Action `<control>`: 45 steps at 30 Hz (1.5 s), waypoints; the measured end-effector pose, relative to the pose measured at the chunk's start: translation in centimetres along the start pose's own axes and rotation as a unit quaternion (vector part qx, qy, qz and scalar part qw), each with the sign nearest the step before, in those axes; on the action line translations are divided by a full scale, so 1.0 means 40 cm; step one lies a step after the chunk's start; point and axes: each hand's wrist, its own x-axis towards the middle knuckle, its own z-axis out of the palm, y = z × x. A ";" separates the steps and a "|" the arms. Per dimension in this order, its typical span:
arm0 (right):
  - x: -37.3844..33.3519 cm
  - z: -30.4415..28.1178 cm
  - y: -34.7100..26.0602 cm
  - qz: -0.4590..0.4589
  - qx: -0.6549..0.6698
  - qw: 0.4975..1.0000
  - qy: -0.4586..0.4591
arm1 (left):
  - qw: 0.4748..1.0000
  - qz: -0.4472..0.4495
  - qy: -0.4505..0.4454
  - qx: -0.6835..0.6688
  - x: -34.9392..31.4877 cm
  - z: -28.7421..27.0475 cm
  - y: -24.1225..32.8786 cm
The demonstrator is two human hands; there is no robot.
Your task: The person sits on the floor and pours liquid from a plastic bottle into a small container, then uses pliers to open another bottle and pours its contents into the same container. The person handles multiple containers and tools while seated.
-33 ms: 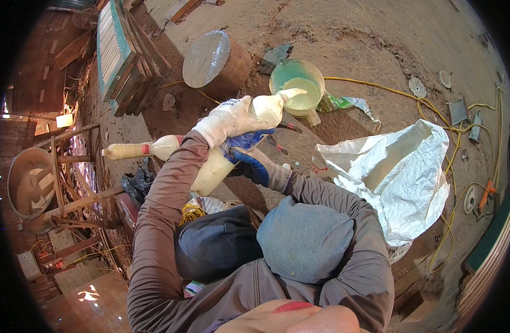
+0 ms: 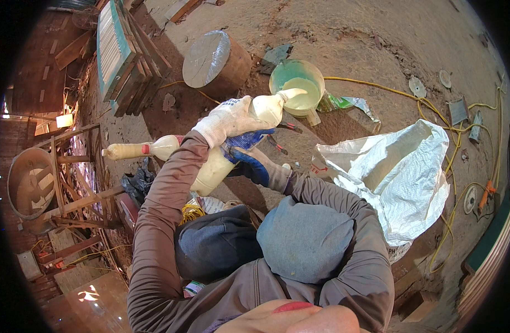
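Observation:
A large plastic bottle (image 2: 210, 170) full of pale yellowish-white liquid is tilted over a greenish plastic pitcher (image 2: 277, 76). The liquid runs from its mouth in a thick stream (image 2: 294, 93) into the pitcher, where similar liquid lies. My left hand (image 2: 227, 121), in a white glove with a blue palm, is closed round the bottle's upper part. Lower on the bottle's side, my right hand (image 2: 261, 166), in a matching glove, presses against it, its fingers partly hidden. Just left of my left forearm are a bottle with a red cap (image 2: 165, 146) and another bottle (image 2: 123, 151).
An open white woven sack (image 2: 410, 177) stands to the right. Beyond the bottle sit a round drum-like block (image 2: 216, 64) and stacked framed panels (image 2: 121, 61). A yellow cord (image 2: 371, 83) crosses the ground near grinding discs (image 2: 416, 87) and an orange-handled tool (image 2: 486, 194).

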 end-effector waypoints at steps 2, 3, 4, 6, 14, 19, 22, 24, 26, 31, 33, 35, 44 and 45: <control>0.008 0.002 -0.008 -0.005 -0.001 1.000 -0.004 | 1.000 -0.001 -0.001 0.004 0.006 -0.010 0.000; 0.008 0.002 -0.007 -0.008 0.001 1.000 -0.004 | 1.000 -0.002 -0.004 0.005 0.008 -0.010 0.002; 0.008 0.003 -0.007 -0.011 0.003 1.000 -0.004 | 1.000 -0.002 -0.006 0.009 0.011 -0.011 0.003; 0.009 0.003 -0.008 -0.005 0.006 1.000 -0.004 | 1.000 -0.003 -0.011 0.017 0.013 -0.017 0.006; 0.008 0.010 -0.015 -0.007 0.002 1.000 -0.010 | 0.999 -0.010 -0.018 0.030 0.005 -0.029 0.021; 0.007 0.015 -0.017 -0.004 0.012 1.000 -0.010 | 0.999 -0.012 -0.021 0.033 0.009 -0.026 0.016; 0.010 0.007 -0.008 -0.012 0.016 1.000 -0.010 | 0.999 -0.017 -0.026 0.038 0.009 -0.031 0.024; 0.014 0.000 -0.005 -0.009 0.015 1.000 -0.012 | 0.999 -0.020 -0.029 0.039 0.006 -0.033 0.031; 0.014 -0.005 -0.004 -0.008 0.016 1.000 -0.013 | 0.999 -0.016 -0.028 0.043 0.011 -0.033 0.029; 0.017 -0.007 -0.001 0.001 0.012 1.000 -0.007 | 0.999 -0.010 -0.021 0.033 0.012 -0.022 0.015; 0.016 -0.006 -0.001 0.000 0.008 1.000 -0.003 | 0.999 -0.011 -0.015 0.038 0.009 -0.023 0.018; 0.016 -0.004 -0.002 0.001 0.005 1.000 -0.005 | 0.999 -0.010 -0.011 0.040 0.010 -0.019 0.012; 0.014 0.004 -0.011 -0.005 0.010 1.000 -0.017 | 0.998 0.002 -0.019 0.060 0.011 -0.037 0.027; 0.013 0.008 -0.016 -0.001 0.006 1.000 -0.017 | 0.998 0.002 -0.019 0.062 0.013 -0.038 0.026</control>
